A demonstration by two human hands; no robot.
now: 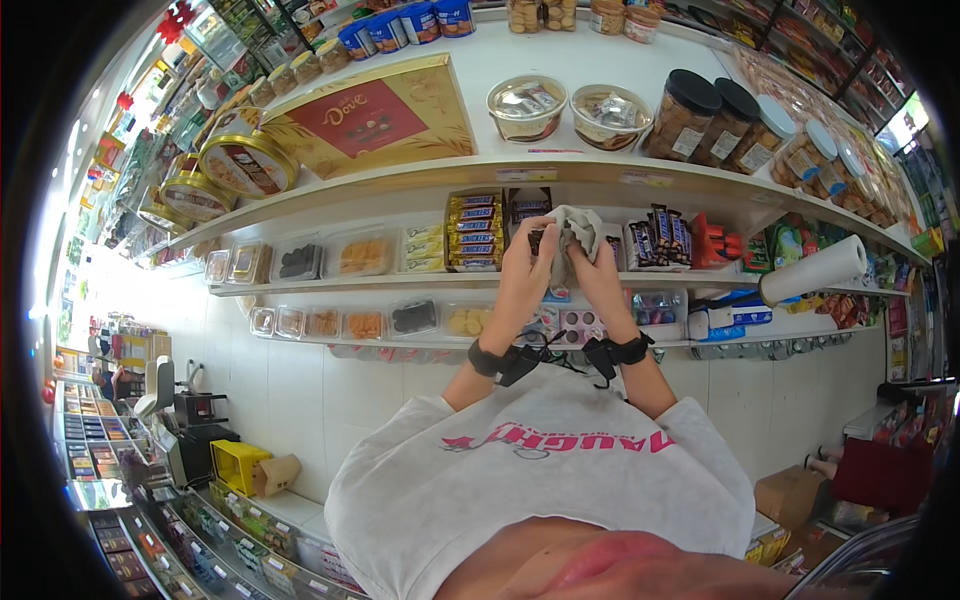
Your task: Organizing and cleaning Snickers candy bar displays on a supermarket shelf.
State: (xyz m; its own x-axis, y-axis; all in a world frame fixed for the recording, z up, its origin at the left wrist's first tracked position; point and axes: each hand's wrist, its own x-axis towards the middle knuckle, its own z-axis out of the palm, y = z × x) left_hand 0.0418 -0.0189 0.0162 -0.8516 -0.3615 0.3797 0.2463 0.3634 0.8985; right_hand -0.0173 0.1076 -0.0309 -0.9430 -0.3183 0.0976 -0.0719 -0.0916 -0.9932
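Both of my hands are raised together before the middle shelf, gripping one crumpled pale grey cloth (577, 225). My left hand (531, 251) holds its left side, and my right hand (592, 262) has its fingers pressed into the lower right folds. A dark patch shows in the cloth's folds; what it is I cannot tell. Just left of the hands stands an open box of Snickers bars (475, 229), with a darker box of bars (529, 204) behind them. Black straps with small black devices circle both wrists.
Above, the upper shelf bears a gold Dove box (367, 116), plastic tubs (526, 109) and black-lidded jars (684, 112). A white roll (814, 270) juts out at the right. Clear food boxes (364, 255) line the left. A yellow crate (238, 465) stands on the floor.
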